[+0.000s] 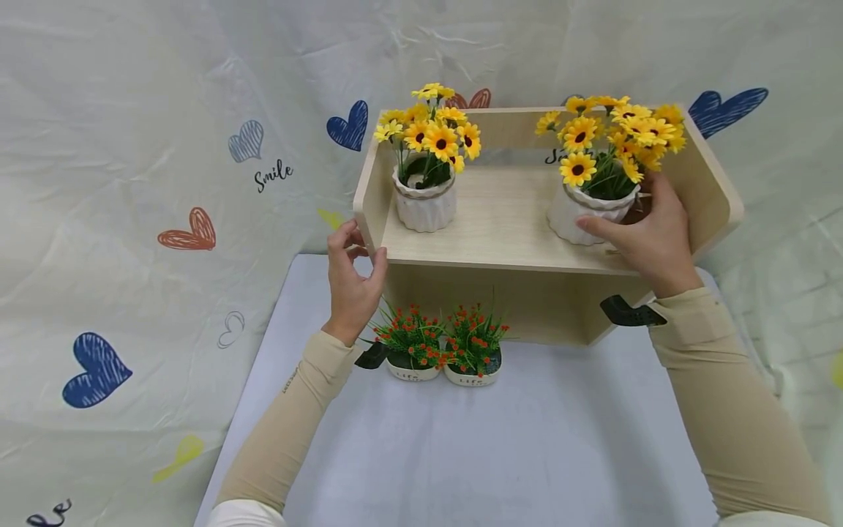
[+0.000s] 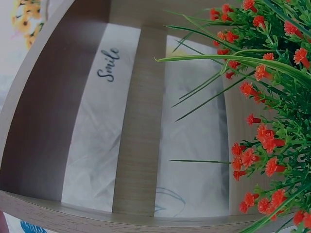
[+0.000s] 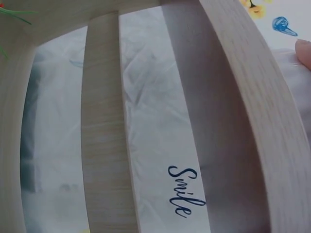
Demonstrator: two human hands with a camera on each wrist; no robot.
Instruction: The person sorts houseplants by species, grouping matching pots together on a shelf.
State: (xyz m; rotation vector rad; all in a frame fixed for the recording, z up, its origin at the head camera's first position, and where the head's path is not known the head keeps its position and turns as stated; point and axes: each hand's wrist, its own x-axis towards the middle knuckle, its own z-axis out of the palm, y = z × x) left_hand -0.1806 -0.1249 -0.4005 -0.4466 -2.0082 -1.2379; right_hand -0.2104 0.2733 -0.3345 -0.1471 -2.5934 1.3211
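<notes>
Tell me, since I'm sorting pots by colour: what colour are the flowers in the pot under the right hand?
Yellow with dark centres, best seen in the head view.

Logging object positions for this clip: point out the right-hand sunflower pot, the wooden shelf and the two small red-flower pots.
right sunflower pot [image 1: 566, 216], head view, white ribbed wall.
wooden shelf [image 1: 500, 219], head view, bare top board.
red-flower pots [image 1: 413, 371], head view, left pot's white front.

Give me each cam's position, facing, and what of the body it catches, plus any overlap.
Head: above, looking forward and down at the wooden shelf; both hands and sleeves show, right hand on the right sunflower pot.
Left wrist: low, looking under the shelf past the red-flower plants; no hand visible.
Right wrist: under the shelf, a fingertip at the edge.
Shared: both wrist views show the back slat and the "Smile" lettering.
</notes>
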